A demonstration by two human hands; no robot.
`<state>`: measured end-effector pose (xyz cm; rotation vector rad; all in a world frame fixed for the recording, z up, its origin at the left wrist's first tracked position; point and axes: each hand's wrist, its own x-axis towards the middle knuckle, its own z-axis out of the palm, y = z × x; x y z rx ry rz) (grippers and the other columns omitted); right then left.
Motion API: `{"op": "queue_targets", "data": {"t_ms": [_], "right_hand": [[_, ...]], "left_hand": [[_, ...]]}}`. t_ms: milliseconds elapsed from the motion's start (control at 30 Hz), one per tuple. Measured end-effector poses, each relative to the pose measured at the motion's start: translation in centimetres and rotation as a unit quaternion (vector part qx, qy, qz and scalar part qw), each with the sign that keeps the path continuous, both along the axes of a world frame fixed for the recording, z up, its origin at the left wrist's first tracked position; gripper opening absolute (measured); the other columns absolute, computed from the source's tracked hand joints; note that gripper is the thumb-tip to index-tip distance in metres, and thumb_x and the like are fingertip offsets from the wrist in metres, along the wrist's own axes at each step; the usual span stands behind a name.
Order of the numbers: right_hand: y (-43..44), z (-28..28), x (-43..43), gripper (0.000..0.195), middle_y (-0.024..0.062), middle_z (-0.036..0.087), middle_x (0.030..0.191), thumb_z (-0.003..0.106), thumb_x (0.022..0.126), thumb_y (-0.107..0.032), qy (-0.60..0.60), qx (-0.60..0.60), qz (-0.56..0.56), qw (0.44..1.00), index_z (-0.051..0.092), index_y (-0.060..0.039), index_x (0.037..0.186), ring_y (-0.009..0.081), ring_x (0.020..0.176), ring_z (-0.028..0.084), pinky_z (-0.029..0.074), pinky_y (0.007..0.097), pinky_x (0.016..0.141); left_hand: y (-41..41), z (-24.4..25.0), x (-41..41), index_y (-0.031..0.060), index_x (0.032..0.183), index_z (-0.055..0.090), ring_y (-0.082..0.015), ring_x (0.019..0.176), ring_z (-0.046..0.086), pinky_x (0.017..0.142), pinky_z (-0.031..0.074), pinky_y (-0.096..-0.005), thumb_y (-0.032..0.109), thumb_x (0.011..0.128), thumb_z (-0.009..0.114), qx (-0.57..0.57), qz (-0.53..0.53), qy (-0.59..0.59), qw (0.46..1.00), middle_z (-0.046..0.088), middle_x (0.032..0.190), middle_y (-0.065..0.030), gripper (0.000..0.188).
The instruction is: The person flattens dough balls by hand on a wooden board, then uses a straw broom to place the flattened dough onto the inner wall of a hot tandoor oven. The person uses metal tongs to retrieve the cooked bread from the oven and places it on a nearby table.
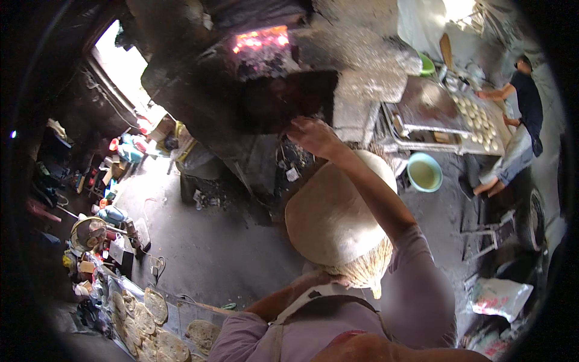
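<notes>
A broad, flat sheet of dough (332,208) lies over a round straw pad (368,267), whose bristly straw shows along the lower edge and at the top right. My left hand (332,277) is at the pad's lower edge near my apron, holding it, with most of the fingers hidden underneath. Stretched forward, my right hand (312,138) hovers at the near rim of a dark oven opening (289,97). Its fingers are loosely bent and apart, and nothing shows in them. Glowing coals (262,40) burn at the far side of the opening.
Baked flatbreads (144,319) overlap on a surface at lower left, by a fan (88,233) and clutter. At right, a person (527,104) works beside dough pieces (477,120) on a table. A basin (424,172) of cloudy liquid and a stool (491,235) stand on the floor.
</notes>
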<state>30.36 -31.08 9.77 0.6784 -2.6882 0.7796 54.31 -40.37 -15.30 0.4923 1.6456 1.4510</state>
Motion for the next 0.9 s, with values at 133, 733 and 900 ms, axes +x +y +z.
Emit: {"op": "queue_targets", "data": {"t_ms": [133,733,900], "right_hand": [[0.6,2.4,0.5,0.04,0.0148,0.05,0.121,0.06,0.08,-0.023,0.115,-0.146,0.028,0.982,0.052,-0.0022,0.114,0.0289,0.105,0.052,0.043,0.0349,0.087],[-6.8,5.8,-10.1,0.033,0.0147,0.052,0.118,0.059,0.079,-0.007,0.069,-0.225,0.147,0.961,0.055,-0.0048,0.112,0.0225,0.094,0.057,0.048,0.0312,0.077],[-4.6,3.7,-10.5,0.033,0.0138,0.05,0.121,0.058,0.079,-0.003,0.056,-0.261,0.121,0.956,0.056,-0.0044,0.112,0.0229,0.11,0.049,0.045,0.0306,0.079]], "left_hand": [[-2.8,1.2,-1.7,0.0123,0.117,0.051,-0.0151,0.117,0.039,0.1,0.026,-0.0281,0.033,0.074,0.066,0.02,0.002,-0.027,0.999,0.05,0.123,-0.002,0.049],[-27.1,1.1,-11.5,0.0108,0.116,0.052,-0.0153,0.114,0.041,0.097,0.029,-0.0288,0.029,0.076,0.064,-0.019,0.308,-0.121,0.943,0.05,0.121,-0.0024,0.046],[-27.2,1.5,-12.5,0.0104,0.116,0.052,-0.0153,0.113,0.042,0.097,0.03,-0.029,0.028,0.076,0.064,-0.02,0.374,-0.131,0.918,0.051,0.12,-0.0025,0.045]]}}
